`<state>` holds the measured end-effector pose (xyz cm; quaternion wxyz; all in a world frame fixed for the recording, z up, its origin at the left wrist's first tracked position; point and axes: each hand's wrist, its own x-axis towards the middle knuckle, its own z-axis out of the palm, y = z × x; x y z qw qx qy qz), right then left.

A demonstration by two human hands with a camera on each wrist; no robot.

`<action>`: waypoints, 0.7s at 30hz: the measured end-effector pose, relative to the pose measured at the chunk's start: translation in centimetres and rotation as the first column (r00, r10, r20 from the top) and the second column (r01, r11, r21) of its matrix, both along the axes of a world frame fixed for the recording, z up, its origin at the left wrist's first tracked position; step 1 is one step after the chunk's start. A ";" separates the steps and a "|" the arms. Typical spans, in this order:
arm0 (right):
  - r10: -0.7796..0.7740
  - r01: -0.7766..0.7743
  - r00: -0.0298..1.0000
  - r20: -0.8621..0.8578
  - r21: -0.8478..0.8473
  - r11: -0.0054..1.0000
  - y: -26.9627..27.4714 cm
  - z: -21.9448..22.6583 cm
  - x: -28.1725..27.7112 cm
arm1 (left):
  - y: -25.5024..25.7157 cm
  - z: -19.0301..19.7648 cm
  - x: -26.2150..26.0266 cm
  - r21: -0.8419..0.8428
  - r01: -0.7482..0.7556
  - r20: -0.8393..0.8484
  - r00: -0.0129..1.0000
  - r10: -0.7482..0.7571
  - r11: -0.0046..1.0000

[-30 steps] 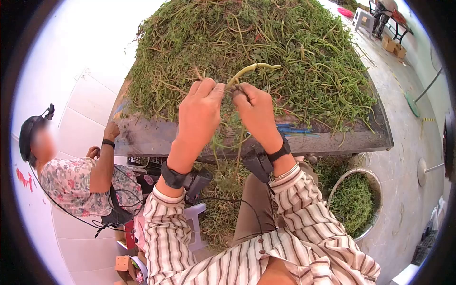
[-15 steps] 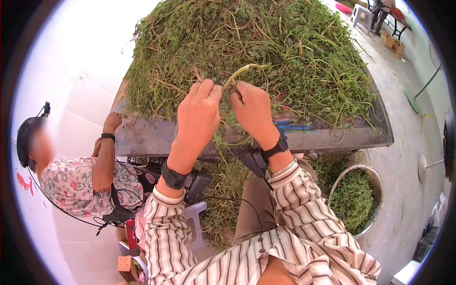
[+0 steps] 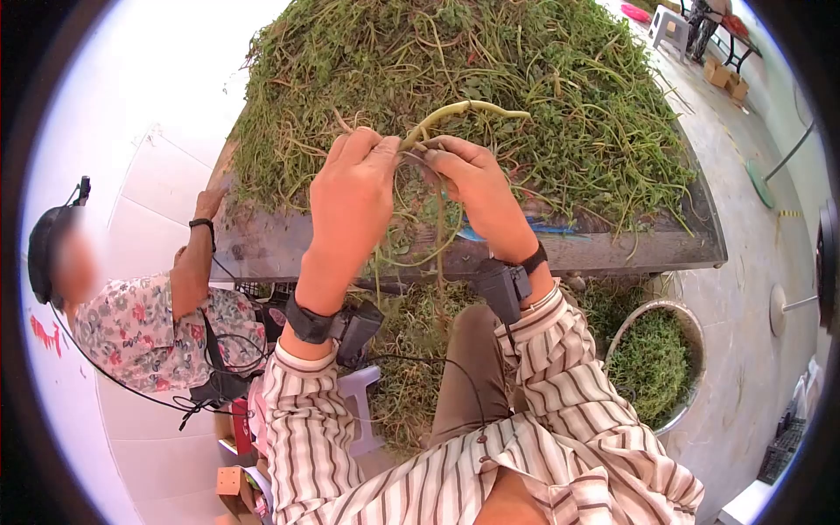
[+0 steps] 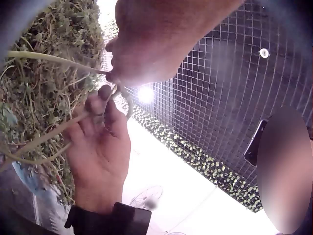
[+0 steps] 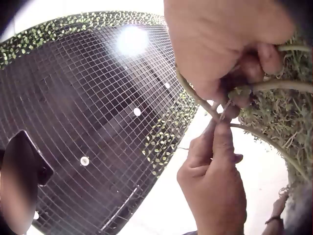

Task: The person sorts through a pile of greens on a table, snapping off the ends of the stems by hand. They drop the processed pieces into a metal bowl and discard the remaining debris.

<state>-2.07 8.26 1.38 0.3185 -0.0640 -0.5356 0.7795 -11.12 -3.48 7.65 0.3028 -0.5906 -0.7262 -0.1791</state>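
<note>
A thick pale-green plant stem (image 3: pixel 455 108) arcs up and to the right from between the two hands. My left hand (image 3: pixel 353 188) pinches it near its lower end, thumb against fingertips. Close beside it, my right hand (image 3: pixel 486 188) pinches a thinner side shoot where it joins the stem, as the right wrist view shows with the left fingertips (image 5: pixel 222 129) right at the fork. Thin leafy shoots (image 3: pixel 440 254) dangle below the fingers. A broad heap of green plants (image 3: pixel 525 79) covers the table behind the hands.
The wooden table's front edge (image 3: pixel 612 255) runs below the hands. A round tub (image 3: pixel 697 350) of greens stands at the right, with more plants (image 3: pixel 402 376) under the table. Another person (image 3: pixel 149 324) sits at the left, an arm at the table. A cable (image 3: pixel 420 361) crosses my lap.
Both hands have shifted slightly up, the left one also leftward, with the stem between them. The right hand has turned a little. The other person's hand has moved slightly at the table edge.
</note>
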 end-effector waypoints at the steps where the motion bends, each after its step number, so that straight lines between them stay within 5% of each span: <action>1: 0.036 -0.036 0.999 0.001 -0.017 0.999 0.0 0.1 0.1 | 0.0 0.2 0.0 -0.009 0.005 0.025 1.000 -0.005 1.000; 8: -0.237 0.212 0.970 0.045 0.305 0.928 0.1 -1.6 -1.3 | 0.1 -1.0 0.2 -0.043 -0.010 -0.037 0.999 0.009 0.999; 10: -0.462 0.360 0.887 0.004 0.619 0.698 -0.2 -2.0 -1.5 | 0.3 -1.5 0.2 -0.072 -0.017 -0.074 0.997 0.011 0.997; 13: -0.433 0.402 0.894 -0.117 0.635 0.659 -0.5 -3.7 -2.9 | 1.0 -1.8 1.5 -0.066 0.121 -0.053 0.991 -0.124 0.991; 16: -0.556 0.449 0.828 -0.073 0.679 0.580 -1.0 -4.1 -3.9 | 1.6 -0.5 1.9 0.019 -0.009 -0.035 0.999 0.009 1.000; 17: -0.552 0.449 0.830 -0.077 0.679 0.581 -0.9 -4.1 -4.0 | 1.6 0.0 1.4 0.020 -0.013 -0.038 0.999 0.014 1.000; 19: -0.426 0.378 0.904 0.039 0.389 0.840 -0.8 -3.4 -3.2 | 0.9 0.9 -0.2 0.029 -0.107 0.009 0.994 0.107 0.994; 21: -0.313 0.287 0.949 0.045 0.291 0.913 -0.6 -3.0 -2.8 | 0.3 0.8 -1.4 0.059 -0.076 0.006 0.997 0.076 0.995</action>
